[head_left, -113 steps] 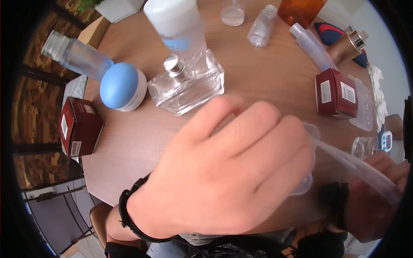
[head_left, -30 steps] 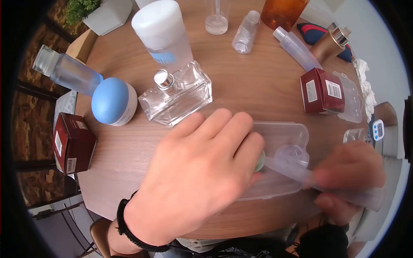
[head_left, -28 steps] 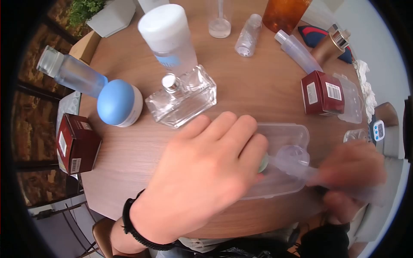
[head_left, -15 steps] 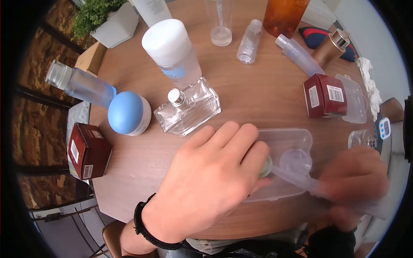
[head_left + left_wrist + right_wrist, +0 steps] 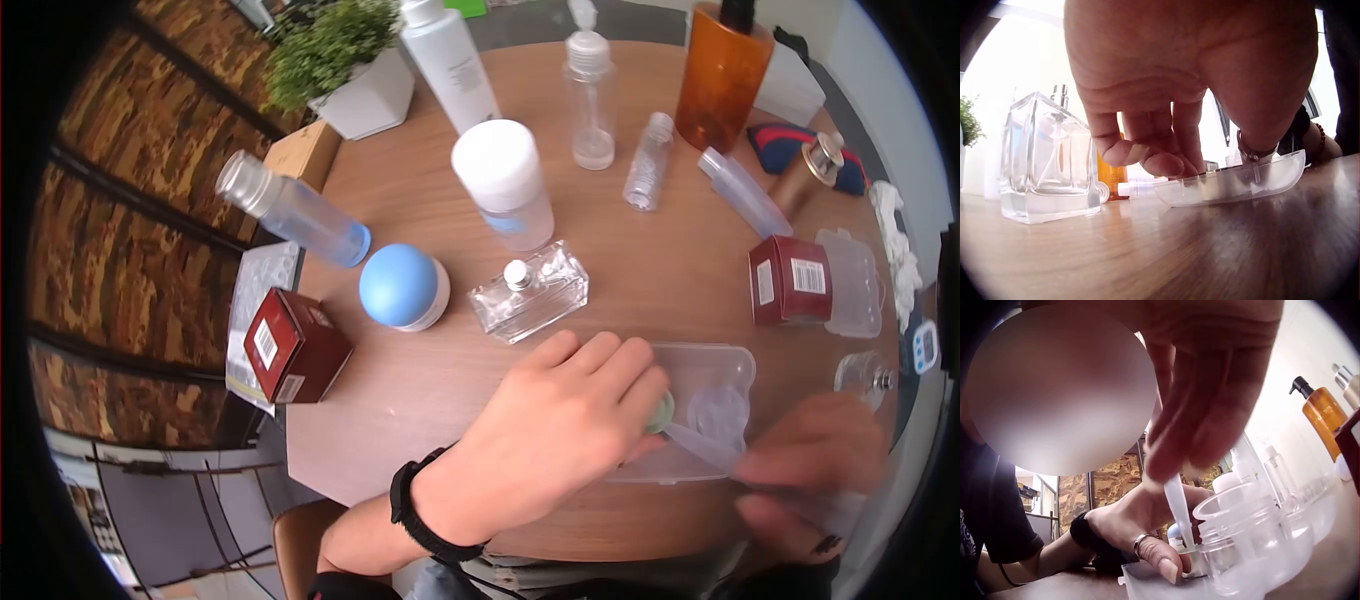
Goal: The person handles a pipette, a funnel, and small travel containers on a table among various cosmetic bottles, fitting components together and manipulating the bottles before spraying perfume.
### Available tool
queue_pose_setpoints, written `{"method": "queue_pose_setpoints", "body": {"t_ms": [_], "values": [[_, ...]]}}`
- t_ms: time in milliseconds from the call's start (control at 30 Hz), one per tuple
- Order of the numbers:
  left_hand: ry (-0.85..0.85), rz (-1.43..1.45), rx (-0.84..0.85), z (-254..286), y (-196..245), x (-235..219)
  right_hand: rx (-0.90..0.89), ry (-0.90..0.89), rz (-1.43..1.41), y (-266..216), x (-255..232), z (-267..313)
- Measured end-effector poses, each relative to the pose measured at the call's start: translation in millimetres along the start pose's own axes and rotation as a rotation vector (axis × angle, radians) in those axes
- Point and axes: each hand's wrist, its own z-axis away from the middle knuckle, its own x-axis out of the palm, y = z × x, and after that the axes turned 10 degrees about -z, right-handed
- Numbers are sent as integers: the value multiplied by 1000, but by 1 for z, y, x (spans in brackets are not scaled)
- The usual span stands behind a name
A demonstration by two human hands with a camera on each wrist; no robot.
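Note:
My left hand (image 5: 545, 440) holds a small round jar with a pale green rim (image 5: 661, 411), down in a clear plastic case (image 5: 740, 362). Most of this jar is hidden behind the fingers; in the right wrist view the thumb (image 5: 1163, 562) lies against its side. A translucent plastic spatula (image 5: 705, 447) is pinched in my right hand (image 5: 820, 445), which is blurred. Its narrow tip (image 5: 1186, 534) points down at the jar's mouth. Beside it in the case stands an open clear jar (image 5: 1241, 540).
A glass perfume bottle (image 5: 535, 297) stands just beyond the left hand, with a blue-lidded jar (image 5: 395, 285) to its left. Dark red boxes (image 5: 790, 280) (image 5: 300, 350) sit at both sides. Several bottles line the back, including an amber one (image 5: 722, 85).
The spatula was away from the case earlier; its tip has come to the green-rimmed jar. The left hand has lowered there and stays. My right hand is a blur throughout. The head view has shifted.

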Motion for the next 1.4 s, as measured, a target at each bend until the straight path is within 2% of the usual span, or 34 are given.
{"method": "queue_pose_setpoints", "body": {"t_ms": [33,167,233,267,333,400,467,567,667,733,800,867,933,1067,1167,1233,1400], "values": [[-9,9,3,0,0,0,31,-70,107,-2,-1,-3],[-46,45,1,2,-2,-1,55,-71,74,-5,-4,-3],[-50,41,7,3,-2,-1,105,135,-206,-1,2,6],[-54,21,10,2,-3,-1,105,136,-200,-2,1,3],[-53,14,16,0,-2,-2,45,-40,106,-6,-1,-8],[-60,12,24,0,-2,-2,48,-10,12,3,3,-4],[-10,36,17,0,-2,0,-39,-43,-74,4,-4,-2],[-13,46,7,-1,-1,-2,-89,-11,-76,6,-7,0],[-18,35,-6,-2,1,-4,41,-45,-21,3,4,-8],[-1,36,7,-3,3,-5,20,-53,-8,3,0,-5],[-69,20,-56,-3,5,-7,-81,19,-166,7,-2,-4],[-65,27,-61,-2,6,-5,-59,64,-164,4,0,-4],[-53,2,-66,-3,6,-5,31,-46,-53,2,2,-8],[-49,39,-61,-4,5,-5,20,-64,-71,2,-1,-5],[-16,41,-29,-3,5,-4,14,-9,-111,1,-1,-6],[-51,23,-41,-4,5,-7,44,-69,-44,1,3,-10],[-44,111,-91,-3,6,-8,27,-83,-69,-1,-5,-5]]}}
